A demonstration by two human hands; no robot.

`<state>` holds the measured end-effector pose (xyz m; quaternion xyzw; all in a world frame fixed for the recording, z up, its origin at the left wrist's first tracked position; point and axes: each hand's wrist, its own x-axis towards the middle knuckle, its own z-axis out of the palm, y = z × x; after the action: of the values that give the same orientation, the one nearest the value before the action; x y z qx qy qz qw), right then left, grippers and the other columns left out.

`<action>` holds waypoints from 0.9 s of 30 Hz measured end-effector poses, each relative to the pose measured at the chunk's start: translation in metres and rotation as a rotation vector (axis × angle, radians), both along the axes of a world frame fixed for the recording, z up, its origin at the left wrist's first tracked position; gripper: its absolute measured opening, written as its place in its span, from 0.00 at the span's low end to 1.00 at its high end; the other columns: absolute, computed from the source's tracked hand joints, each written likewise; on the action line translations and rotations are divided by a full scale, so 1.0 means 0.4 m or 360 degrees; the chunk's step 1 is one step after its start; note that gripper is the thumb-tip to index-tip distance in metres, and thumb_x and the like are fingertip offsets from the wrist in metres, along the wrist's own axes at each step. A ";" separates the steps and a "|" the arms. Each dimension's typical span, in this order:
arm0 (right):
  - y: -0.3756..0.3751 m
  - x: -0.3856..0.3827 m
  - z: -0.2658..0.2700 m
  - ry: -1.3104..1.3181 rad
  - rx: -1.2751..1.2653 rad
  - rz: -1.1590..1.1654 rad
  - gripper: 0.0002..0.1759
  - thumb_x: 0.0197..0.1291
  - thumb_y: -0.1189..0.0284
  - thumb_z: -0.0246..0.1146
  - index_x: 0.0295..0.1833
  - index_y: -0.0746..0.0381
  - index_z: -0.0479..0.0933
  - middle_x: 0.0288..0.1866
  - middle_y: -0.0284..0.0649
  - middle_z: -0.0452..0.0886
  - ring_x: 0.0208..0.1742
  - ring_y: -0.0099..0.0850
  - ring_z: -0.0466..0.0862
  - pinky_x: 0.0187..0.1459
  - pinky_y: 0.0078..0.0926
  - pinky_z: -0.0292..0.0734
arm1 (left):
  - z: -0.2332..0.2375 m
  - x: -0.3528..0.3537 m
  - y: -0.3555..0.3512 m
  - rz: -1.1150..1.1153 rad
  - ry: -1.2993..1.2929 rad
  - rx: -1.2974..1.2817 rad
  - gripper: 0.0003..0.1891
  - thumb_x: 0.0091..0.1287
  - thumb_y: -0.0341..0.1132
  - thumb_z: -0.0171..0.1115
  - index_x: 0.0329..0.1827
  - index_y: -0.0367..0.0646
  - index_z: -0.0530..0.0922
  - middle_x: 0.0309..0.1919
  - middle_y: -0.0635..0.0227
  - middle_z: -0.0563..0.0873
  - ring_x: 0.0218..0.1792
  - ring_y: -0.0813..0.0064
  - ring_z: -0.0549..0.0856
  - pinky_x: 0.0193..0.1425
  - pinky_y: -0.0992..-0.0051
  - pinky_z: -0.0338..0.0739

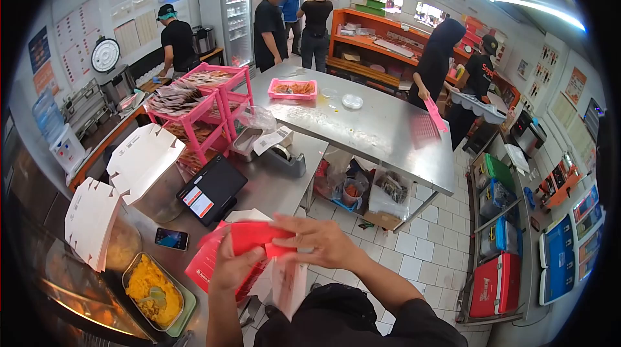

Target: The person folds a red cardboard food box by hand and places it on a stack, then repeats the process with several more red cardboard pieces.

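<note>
In front of my body I hold a red and white cardboard food box (249,237), partly folded, its white inner flaps hanging down. My left hand (236,263) is closed round its left side, thumb on the red panel. From the right, my right hand (323,240) grips a red flap, its fingers long across the edge and slightly blurred. Just beyond the box a black touchscreen terminal (210,192) stands on the steel counter. A phone (171,238) lies to the left, near a glass dish of yellow food (152,292) with a spoon-like utensil in it.
Stacks of white flat cartons (145,153) stand at the left. Pink crates (220,98) of packets and a tape dispenser (284,161) are farther ahead. Across the aisle is a steel table (388,133) with a pink tray (292,89). Several people stand beyond; one holds a pink basket (435,116).
</note>
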<state>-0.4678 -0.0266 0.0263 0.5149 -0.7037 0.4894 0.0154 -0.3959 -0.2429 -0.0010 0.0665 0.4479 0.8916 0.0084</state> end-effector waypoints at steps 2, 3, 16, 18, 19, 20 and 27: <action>-0.009 -0.004 -0.022 0.0118 -0.0129 -0.0186 0.19 0.54 0.65 0.74 0.53 0.54 0.85 0.67 0.45 0.77 0.69 0.43 0.75 0.65 0.36 0.74 | 0.003 0.003 0.041 0.0062 -0.0013 0.0062 0.20 0.69 0.21 0.58 0.64 0.36 0.69 0.55 0.57 0.82 0.58 0.63 0.83 0.59 0.63 0.83; -0.009 -0.010 -0.020 0.0075 -0.0168 -0.0154 0.18 0.57 0.66 0.72 0.54 0.54 0.85 0.64 0.43 0.80 0.67 0.43 0.77 0.63 0.35 0.76 | 0.004 -0.005 0.054 0.0163 -0.0116 0.0129 0.19 0.70 0.23 0.58 0.63 0.37 0.70 0.55 0.58 0.82 0.56 0.63 0.84 0.56 0.64 0.85; -0.082 0.108 -0.203 -0.1124 -0.0551 -0.0726 0.21 0.76 0.56 0.52 0.53 0.63 0.75 0.33 0.32 0.76 0.33 0.21 0.73 0.35 0.21 0.67 | -0.120 0.016 0.126 0.0642 0.0117 0.0065 0.17 0.70 0.35 0.61 0.60 0.42 0.76 0.56 0.65 0.83 0.59 0.62 0.81 0.61 0.54 0.78; -0.081 0.096 -0.189 -0.1605 -0.0977 -0.0942 0.16 0.76 0.58 0.53 0.52 0.59 0.75 0.21 0.22 0.68 0.21 0.15 0.64 0.24 0.17 0.59 | -0.078 0.020 0.103 0.0055 0.0242 0.0439 0.24 0.70 0.52 0.58 0.56 0.41 0.77 0.54 0.69 0.83 0.63 0.64 0.76 0.65 0.47 0.71; -0.075 0.089 -0.163 -0.1408 -0.1044 -0.0916 0.16 0.77 0.57 0.51 0.48 0.57 0.76 0.22 0.21 0.67 0.20 0.13 0.61 0.24 0.16 0.55 | -0.098 0.011 0.080 0.0052 0.0236 0.0437 0.24 0.70 0.52 0.58 0.56 0.41 0.77 0.54 0.69 0.83 0.63 0.64 0.76 0.65 0.47 0.71; -0.072 0.089 -0.152 -0.1216 -0.1099 -0.0884 0.17 0.77 0.56 0.50 0.44 0.55 0.76 0.22 0.20 0.66 0.20 0.11 0.58 0.23 0.15 0.50 | -0.136 -0.002 0.054 0.0073 -0.0010 0.0633 0.15 0.74 0.44 0.54 0.52 0.41 0.78 0.50 0.69 0.83 0.56 0.68 0.78 0.59 0.57 0.73; -0.141 0.114 -0.234 -0.0894 -0.0952 -0.1094 0.17 0.76 0.55 0.52 0.45 0.56 0.77 0.22 0.21 0.70 0.19 0.14 0.63 0.21 0.18 0.53 | -0.159 0.000 0.127 0.0486 -0.0503 0.0367 0.06 0.67 0.31 0.68 0.34 0.39 0.80 0.26 0.71 0.83 0.24 0.79 0.79 0.35 0.76 0.74</action>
<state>-0.4221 -0.0830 -0.0674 0.0770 -0.6386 0.7542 0.1320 -0.3959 -0.1922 -0.0645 -0.1419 0.3413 0.9270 -0.0642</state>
